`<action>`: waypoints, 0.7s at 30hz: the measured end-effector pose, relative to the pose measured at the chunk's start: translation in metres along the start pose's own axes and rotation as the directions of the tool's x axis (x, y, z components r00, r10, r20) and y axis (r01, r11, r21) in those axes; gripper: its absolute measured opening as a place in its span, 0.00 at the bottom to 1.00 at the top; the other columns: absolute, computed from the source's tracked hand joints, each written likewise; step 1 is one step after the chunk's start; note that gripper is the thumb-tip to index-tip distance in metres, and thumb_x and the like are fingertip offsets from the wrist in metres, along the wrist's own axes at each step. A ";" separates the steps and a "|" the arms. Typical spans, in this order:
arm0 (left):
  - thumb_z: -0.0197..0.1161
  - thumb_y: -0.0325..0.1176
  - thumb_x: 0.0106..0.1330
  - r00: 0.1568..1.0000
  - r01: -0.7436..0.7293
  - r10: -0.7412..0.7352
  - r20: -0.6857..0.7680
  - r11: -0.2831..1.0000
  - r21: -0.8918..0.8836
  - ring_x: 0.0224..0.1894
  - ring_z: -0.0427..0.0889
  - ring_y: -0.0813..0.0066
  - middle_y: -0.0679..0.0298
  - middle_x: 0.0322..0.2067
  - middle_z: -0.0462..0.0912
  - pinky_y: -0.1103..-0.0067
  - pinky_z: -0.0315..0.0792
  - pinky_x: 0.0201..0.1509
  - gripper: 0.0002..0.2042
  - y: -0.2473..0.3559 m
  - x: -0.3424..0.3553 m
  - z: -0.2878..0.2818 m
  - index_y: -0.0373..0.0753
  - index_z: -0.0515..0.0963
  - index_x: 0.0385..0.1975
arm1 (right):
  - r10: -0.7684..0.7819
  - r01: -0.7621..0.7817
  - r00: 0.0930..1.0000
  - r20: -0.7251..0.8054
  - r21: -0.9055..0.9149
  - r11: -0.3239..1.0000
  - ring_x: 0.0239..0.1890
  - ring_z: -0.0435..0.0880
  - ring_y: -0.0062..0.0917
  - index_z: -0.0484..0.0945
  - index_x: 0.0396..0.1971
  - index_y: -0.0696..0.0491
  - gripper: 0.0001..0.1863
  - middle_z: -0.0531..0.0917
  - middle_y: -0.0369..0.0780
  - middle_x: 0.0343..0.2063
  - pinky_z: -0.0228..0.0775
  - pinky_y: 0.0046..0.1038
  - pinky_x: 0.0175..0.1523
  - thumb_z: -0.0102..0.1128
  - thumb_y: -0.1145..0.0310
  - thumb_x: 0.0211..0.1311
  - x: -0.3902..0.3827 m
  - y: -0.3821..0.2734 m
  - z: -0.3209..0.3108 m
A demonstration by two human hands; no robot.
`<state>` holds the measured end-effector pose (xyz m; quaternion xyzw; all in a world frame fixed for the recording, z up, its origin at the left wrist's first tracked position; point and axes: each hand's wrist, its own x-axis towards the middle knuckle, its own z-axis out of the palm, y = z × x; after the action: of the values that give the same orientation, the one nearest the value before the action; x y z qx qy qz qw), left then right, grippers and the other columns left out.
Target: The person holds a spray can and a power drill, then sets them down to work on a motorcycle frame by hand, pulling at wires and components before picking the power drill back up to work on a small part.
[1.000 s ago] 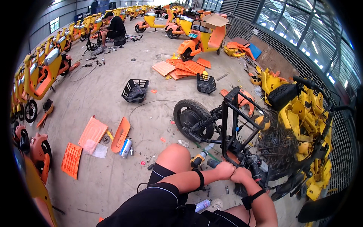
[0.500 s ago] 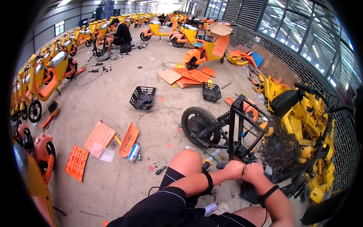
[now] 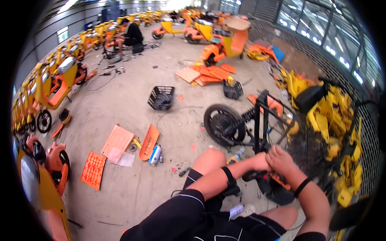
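Left fist [image 3: 260,162] against right fist [image 3: 280,160], near black frame [image 3: 257,128]

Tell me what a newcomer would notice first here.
Probably the heap of yellow parts at the right and the yellow-and-orange scooters lined up at the left. Nearer, right of centre, the left hand and right hand are close together by a bare black frame.
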<state>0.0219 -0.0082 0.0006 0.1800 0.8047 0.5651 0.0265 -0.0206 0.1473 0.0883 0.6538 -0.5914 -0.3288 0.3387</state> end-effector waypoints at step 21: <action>0.66 0.36 0.51 0.998 0.063 -0.058 -0.028 0.814 0.578 0.37 0.90 0.59 0.55 0.32 0.89 0.66 0.82 0.41 0.09 -0.020 -0.006 0.076 0.40 0.87 0.28 | -0.077 -0.814 0.374 0.924 0.367 0.450 0.37 0.88 0.44 0.88 0.27 0.56 0.15 0.88 0.51 0.31 0.75 0.41 0.52 0.64 0.59 0.47 -0.005 -0.043 0.008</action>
<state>0.0410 0.0524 -0.0458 0.1514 0.9437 0.2937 -0.0151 -0.0043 0.1546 0.0481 0.2885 -0.8998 -0.1929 -0.2644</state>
